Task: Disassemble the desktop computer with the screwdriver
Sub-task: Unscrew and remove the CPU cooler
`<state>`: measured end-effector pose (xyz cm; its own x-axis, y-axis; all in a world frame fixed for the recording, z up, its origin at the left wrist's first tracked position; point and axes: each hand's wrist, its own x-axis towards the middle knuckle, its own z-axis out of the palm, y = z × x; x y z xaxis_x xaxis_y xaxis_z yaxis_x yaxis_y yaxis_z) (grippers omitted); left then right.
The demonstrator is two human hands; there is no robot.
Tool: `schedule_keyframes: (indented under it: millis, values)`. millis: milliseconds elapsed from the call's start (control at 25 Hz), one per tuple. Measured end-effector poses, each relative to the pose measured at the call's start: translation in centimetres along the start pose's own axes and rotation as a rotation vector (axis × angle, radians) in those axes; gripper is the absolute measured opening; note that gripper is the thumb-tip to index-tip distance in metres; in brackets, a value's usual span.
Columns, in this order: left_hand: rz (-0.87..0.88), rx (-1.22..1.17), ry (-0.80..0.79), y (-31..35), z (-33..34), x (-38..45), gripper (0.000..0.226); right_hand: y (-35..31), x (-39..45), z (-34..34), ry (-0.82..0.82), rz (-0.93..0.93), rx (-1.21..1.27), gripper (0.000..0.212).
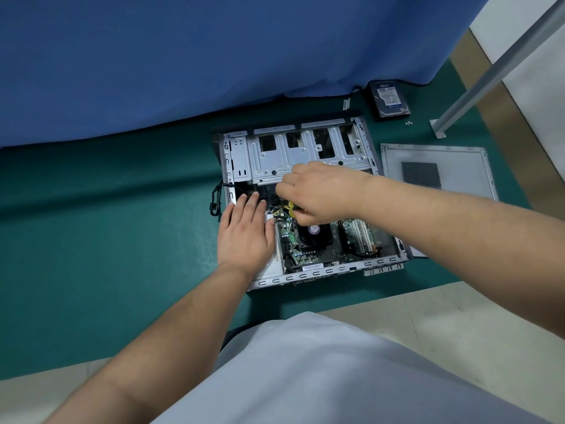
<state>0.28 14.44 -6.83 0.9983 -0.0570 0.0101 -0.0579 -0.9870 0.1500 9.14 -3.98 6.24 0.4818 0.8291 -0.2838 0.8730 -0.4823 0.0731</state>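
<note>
Yellow-handled screwdriver (293, 208) in right hand (321, 194) grip, left hand (246, 231) flat.

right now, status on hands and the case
Left hand flat on the case's left side. Right hand grips a yellow-handled tool over the motherboard. Side panel and hard drive already out, cables under the hands.

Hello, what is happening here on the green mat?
A person is taking apart an open computer case. The left hand rests flat inside it, and the right hand grips a yellow-handled tool over the motherboard. A side panel and a hard drive lie on the mat.
</note>
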Motion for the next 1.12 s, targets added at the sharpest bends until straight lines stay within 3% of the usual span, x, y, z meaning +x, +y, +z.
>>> schedule_keyframes:
  millis: [80,160,200,240,360,400,480,560,640,680,760,840,880,1040,1120]
  values:
    - [0.0,-0.001,0.003,0.0,0.1,0.0,0.059,-0.1,0.0,0.4,0.001,0.168,0.071,0.047]
    - [0.0,-0.001,0.011,0.0,0.2,0.0,0.059,-0.6,0.4,0.9,0.033,0.419,0.013,0.061]
    - [0.0,-0.002,0.016,0.0,0.2,0.0,0.059,-0.8,0.5,1.0,0.053,0.453,-0.025,0.062]
    - [-0.001,-0.002,0.018,-0.1,0.1,0.0,0.058,-0.6,0.7,1.2,0.082,0.392,-0.048,0.056]
    - [-0.002,-0.003,0.011,0.0,0.0,0.0,0.059,0.2,0.2,0.5,0.038,-0.02,0.038,0.036]
    - [-0.005,-0.003,0.01,0.1,0.0,0.0,0.059,0.3,0.1,0.2,0.018,-0.062,0.072,0.036]
    - [-0.008,-0.003,0.012,0.0,0.0,0.0,0.059,0.0,0.0,0.3,0.041,0.084,0.102,0.045]
    - [-0.005,0.0,0.015,0.0,0.0,0.0,0.058,-1.0,0.4,1.1,0.114,0.392,0.04,0.062]
    - [-0.005,0.0,0.015,0.0,0.0,0.0,0.058,-1.4,0.8,1.6,0.16,0.521,0.004,0.061]
    - [-0.006,-0.001,0.014,0.0,0.0,0.0,0.058,-1.4,1.0,1.6,0.157,0.49,0.008,0.052]
    - [-0.006,-0.007,0.016,0.0,0.0,0.0,0.058,-0.9,0.7,1.1,0.099,0.231,0.071,0.035]
    - [-0.007,-0.008,0.022,0.1,0.0,0.0,0.058,-0.3,0.0,0.5,0.066,0.021,0.078,0.039]
    - [-0.008,-0.008,0.025,0.1,0.0,0.0,0.058,-0.3,-0.3,0.4,0.074,0.036,0.043,0.043]
    - [-0.005,-0.004,0.026,0.0,0.0,0.0,0.058,-1.2,0.1,1.2,0.117,0.407,-0.05,0.066]
    - [-0.007,-0.005,0.032,0.0,0.0,0.0,0.058,-1.2,0.5,1.5,0.123,0.355,-0.073,0.05]
